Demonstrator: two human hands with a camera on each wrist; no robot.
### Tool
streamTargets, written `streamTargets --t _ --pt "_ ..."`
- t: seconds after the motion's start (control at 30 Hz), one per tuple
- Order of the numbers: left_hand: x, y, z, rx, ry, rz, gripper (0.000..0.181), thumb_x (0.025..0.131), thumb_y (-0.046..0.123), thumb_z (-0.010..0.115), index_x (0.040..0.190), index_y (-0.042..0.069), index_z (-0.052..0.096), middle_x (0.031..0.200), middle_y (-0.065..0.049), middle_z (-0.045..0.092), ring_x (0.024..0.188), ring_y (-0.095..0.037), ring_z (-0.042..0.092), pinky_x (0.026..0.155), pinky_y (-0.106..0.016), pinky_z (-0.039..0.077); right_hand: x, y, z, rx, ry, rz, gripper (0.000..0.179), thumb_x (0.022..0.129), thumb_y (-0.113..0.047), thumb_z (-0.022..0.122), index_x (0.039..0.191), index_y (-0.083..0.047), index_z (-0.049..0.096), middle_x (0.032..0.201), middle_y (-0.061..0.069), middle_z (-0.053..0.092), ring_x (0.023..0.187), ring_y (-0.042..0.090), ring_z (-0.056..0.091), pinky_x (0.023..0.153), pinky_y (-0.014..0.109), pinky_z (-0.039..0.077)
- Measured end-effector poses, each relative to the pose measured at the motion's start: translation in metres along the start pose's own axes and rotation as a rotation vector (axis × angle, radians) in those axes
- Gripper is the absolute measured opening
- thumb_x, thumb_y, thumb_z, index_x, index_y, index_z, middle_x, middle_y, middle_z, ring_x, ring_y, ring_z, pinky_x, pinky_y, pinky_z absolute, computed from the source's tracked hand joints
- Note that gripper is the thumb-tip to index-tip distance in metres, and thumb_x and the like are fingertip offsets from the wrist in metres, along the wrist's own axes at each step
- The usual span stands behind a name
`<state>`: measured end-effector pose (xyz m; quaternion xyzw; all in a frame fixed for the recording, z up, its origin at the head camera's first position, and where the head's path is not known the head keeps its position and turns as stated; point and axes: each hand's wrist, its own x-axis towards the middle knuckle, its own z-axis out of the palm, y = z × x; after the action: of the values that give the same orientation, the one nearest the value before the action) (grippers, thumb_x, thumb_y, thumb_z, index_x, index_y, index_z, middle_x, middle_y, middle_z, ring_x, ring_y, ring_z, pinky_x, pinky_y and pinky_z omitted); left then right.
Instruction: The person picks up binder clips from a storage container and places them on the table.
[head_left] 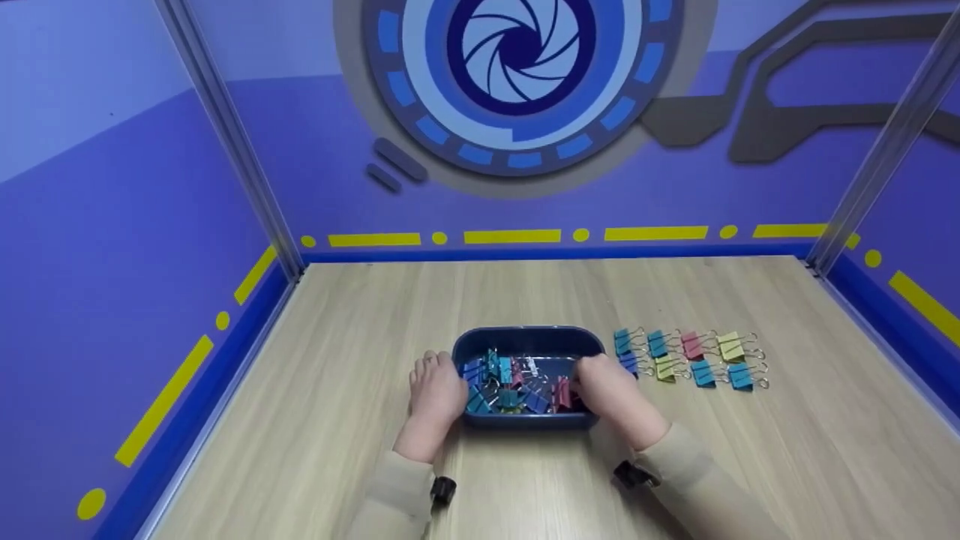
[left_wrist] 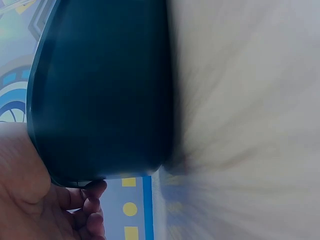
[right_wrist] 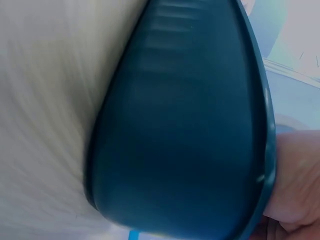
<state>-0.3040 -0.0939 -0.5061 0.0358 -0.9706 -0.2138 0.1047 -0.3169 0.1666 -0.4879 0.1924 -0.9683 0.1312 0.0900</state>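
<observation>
A dark blue container (head_left: 525, 421) stands on the table with a jumble of colored binder clips (head_left: 508, 397) inside. My left hand (head_left: 439, 386) holds it at the left end; in the left wrist view the thumb side lies over the rim and the fingers (left_wrist: 92, 205) curl beside the corner. My right hand (head_left: 609, 386) reaches over the right rim, bent fingers down inside, right beside a red binder clip (head_left: 562, 393). The container wall (right_wrist: 175, 135) hides those fingertips in the right wrist view, so I cannot tell whether they pinch a clip.
To the right of the container, two rows of binder clips lie on the wooden table (head_left: 360, 337), among them a yellow clip (head_left: 730, 347), a pink clip (head_left: 692, 346) and a blue clip (head_left: 741, 376). Printed panels (head_left: 525, 210) enclose the back and sides.
</observation>
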Motion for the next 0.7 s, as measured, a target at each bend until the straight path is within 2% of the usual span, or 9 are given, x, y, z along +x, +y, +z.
streamTargets --t 0.13,0.37,0.47,0.6,0.7 --pt "0.000 -0.001 0.001 0.001 0.006 0.000 0.031 0.090 0.013 0.069 0.113 -0.006 0.061 0.116 -0.023 0.058 0.109 -0.039 0.053 0.094 -0.051 0.042 0.000 0.003 -0.004 0.047 0.004 -0.044 0.016 0.079 0.008 0.069 0.069 -0.005 0.069 0.067 0.007 0.067 0.058 0.017 0.056 0.056 0.037 0.050" --pt "0.000 0.000 0.001 -0.014 0.004 0.002 0.028 0.090 0.013 0.068 0.110 -0.006 0.060 0.113 -0.023 0.058 0.108 -0.039 0.052 0.093 -0.051 0.041 -0.004 0.007 -0.013 0.094 -0.019 -0.143 0.022 0.070 0.018 0.061 0.072 -0.003 0.068 0.066 0.003 0.062 0.058 0.012 0.049 0.054 0.029 0.046" --pt "0.000 0.000 0.001 -0.011 0.010 0.004 0.028 0.090 0.012 0.068 0.109 -0.006 0.060 0.113 -0.023 0.058 0.108 -0.039 0.052 0.093 -0.051 0.041 -0.006 0.007 -0.016 0.091 -0.045 -0.144 0.020 0.069 0.016 0.068 0.075 -0.003 0.069 0.068 0.004 0.064 0.059 0.012 0.052 0.055 0.029 0.048" --pt "0.000 0.000 0.000 -0.004 0.013 0.008 0.028 0.089 0.013 0.068 0.108 -0.006 0.060 0.112 -0.023 0.057 0.107 -0.040 0.052 0.093 -0.051 0.041 -0.007 0.005 -0.017 0.072 -0.074 -0.129 0.015 0.070 0.002 0.083 0.077 -0.004 0.071 0.070 0.004 0.068 0.059 0.011 0.054 0.055 0.030 0.048" --pt "0.000 0.000 -0.001 0.001 0.005 0.005 0.028 0.090 0.013 0.068 0.109 -0.006 0.060 0.111 -0.022 0.057 0.107 -0.039 0.052 0.093 -0.050 0.041 -0.007 0.003 -0.016 0.071 -0.086 -0.117 0.014 0.072 -0.004 0.086 0.076 -0.004 0.073 0.070 0.004 0.069 0.058 0.010 0.054 0.054 0.029 0.048"
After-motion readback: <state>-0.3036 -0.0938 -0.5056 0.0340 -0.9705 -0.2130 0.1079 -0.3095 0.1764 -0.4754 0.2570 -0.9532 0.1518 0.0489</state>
